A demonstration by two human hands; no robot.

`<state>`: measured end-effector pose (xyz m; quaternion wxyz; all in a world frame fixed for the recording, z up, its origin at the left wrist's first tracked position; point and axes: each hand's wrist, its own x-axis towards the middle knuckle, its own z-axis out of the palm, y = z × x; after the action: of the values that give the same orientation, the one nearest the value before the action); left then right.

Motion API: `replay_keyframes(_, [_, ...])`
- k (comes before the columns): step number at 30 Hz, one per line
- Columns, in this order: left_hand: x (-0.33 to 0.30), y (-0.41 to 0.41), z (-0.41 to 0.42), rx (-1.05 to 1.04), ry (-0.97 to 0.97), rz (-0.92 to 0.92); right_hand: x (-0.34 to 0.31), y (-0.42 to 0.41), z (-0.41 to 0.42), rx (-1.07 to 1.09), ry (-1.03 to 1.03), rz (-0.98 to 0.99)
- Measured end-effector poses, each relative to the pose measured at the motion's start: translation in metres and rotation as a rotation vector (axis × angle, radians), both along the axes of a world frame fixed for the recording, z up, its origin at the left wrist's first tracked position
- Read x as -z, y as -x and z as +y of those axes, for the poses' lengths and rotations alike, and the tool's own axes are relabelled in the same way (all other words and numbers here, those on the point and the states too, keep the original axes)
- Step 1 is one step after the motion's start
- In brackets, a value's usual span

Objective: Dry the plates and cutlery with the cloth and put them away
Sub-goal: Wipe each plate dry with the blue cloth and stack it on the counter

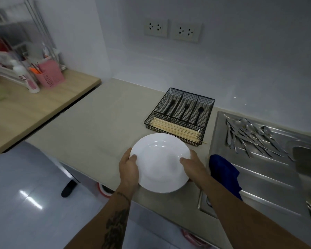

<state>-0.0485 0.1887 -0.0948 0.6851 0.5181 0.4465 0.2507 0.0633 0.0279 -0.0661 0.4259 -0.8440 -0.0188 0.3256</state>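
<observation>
While my left hand (128, 165) and right hand (191, 163) grip opposite rims of the round white ceramic plate (160, 162) at lower centre, I hold it level above the beige counter (90, 126). The crumpled blue cloth (224, 173) lies just right of it on the steel drainboard (258, 169); loose steel cutlery (250, 137) waits further right. The plate looks dry, though I cannot be sure. I should lower it flat, thumbs clear.

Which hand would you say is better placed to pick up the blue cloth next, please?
Probably the right hand: the crumpled blue cloth lies just beside it, while the left hand grips the round white plate on its far side.
</observation>
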Motion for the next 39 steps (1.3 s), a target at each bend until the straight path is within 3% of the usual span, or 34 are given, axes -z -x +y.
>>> replay_keyframes(8, [-0.022,0.015,0.014,-0.136,-0.028,-0.048,-0.005,0.006,0.017,-0.084,-0.156,-0.041])
replay_keyframes(19, [-0.078,0.007,0.134,-0.199,-0.1,-0.129,-0.049,-0.008,0.124,-0.163,-0.304,-0.16])
replay_keyframes(28, [-0.062,-0.055,0.284,0.016,-0.024,-0.195,-0.035,-0.04,0.254,0.055,-0.281,-0.21])
replay_keyframes(39, [-0.054,-0.131,0.368,0.248,0.052,-0.18,-0.029,-0.08,0.33,0.304,-0.198,-0.166])
